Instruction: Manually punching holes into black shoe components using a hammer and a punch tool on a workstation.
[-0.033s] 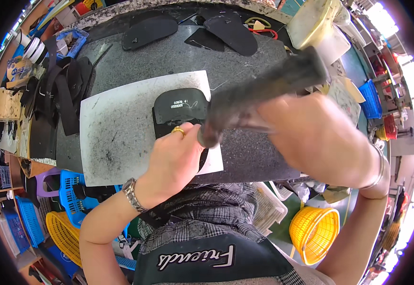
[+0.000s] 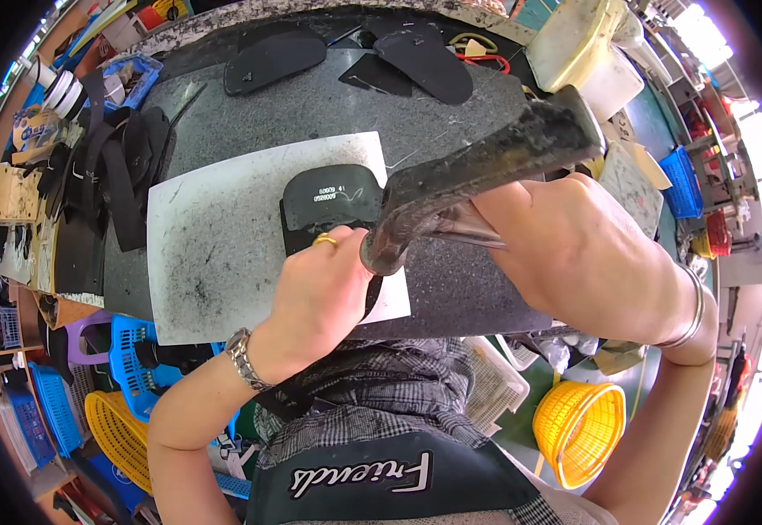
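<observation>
My right hand (image 2: 587, 254) grips a dark, scuffed hammer (image 2: 495, 157), whose long metal head slants from the upper right down to my left hand. One rounded end of that head overlaps the fingertips of my left hand (image 2: 321, 284). My left hand is closed over the near part of a black shoe sole (image 2: 333, 194) with pale print on its far end. Whatever its fingers pinch is hidden behind the hammer. Under the sole lies a white, black-speckled sheet (image 2: 210, 254) on the grey tabletop (image 2: 250, 131).
Two more black soles (image 2: 276, 61) (image 2: 429, 63) and a dark scrap (image 2: 377, 73) lie at the far side. Black straps (image 2: 114, 166) are heaped on the left. A whitish container (image 2: 578, 52) stands far right. Below the table are a yellow basket (image 2: 579, 433) and a blue crate (image 2: 136, 359).
The hammer and my right hand were blurred by motion and now show sharply, in nearly the same place. My left hand and the sole have hardly moved.
</observation>
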Demonstrator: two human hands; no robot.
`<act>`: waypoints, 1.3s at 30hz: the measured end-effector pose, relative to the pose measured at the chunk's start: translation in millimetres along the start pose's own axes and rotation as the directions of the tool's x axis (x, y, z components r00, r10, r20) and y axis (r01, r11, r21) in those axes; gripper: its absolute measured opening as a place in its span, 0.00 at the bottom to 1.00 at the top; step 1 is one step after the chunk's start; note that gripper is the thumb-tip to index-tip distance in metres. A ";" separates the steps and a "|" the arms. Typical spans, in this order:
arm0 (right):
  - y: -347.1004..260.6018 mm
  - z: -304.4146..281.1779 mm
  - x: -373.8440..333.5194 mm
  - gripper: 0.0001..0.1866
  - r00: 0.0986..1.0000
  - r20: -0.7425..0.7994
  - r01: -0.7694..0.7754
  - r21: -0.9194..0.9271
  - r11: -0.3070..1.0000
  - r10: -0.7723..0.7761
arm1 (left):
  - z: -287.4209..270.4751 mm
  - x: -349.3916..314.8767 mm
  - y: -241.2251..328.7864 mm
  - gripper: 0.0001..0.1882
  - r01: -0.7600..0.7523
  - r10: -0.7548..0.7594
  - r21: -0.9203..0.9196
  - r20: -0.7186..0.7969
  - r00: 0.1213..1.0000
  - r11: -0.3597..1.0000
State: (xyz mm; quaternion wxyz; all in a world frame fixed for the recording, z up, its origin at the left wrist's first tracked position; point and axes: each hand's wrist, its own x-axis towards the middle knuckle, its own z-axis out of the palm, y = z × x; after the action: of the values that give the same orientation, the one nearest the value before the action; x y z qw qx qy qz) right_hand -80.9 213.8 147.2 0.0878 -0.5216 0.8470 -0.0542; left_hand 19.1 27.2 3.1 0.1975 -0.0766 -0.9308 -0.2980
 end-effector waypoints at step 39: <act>-13.7 -14.0 14.7 0.18 0.884 -0.319 -0.289 0.197 0.937 0.340 | 3.1 15.2 -11.4 0.06 0.184 -0.213 -0.341 -0.052 0.976 0.922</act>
State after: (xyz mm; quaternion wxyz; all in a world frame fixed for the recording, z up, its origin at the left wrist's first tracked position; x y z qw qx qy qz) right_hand -78.3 194.5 162.1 -0.0185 -0.3512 0.9163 -0.1914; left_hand 1.3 20.1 1.1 0.1911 -0.0011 -0.8602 -0.4729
